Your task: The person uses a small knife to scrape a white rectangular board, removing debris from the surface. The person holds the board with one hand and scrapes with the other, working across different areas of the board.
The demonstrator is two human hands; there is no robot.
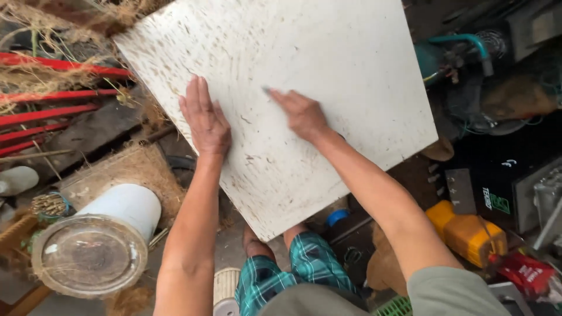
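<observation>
Big white board (pixel 328 70), scuffed and flecked with brown fibre marks, tilted across upper middle of view, resting over knees in green plaid shorts (pixel 275 275); one corner points down toward lap, long axis running from upper left to lower right. Both hands on board face, none gripping an edge. Left hand (pixel 205 120) flat, palm down, fingers straight and together, pointing up-left, near board's left edge. Right hand (pixel 301 114) just beside it toward board centre, fingers loosely curled, holding nothing seen; something small and greyish at fingertip, too small to tell. Board lies directly under both palms, most of its area up and right of hands; right hand nearer centre, left nearer the edge. Red rods (pixel 52 111) stacked at left with dry straw. White tub (pixel 126 208) lying on side lower left, clear round lid (pixel 88 254) in front of it. Yellow can (pixel 468 234) lower right, teal pump (pixel 456 55) upper right.
</observation>
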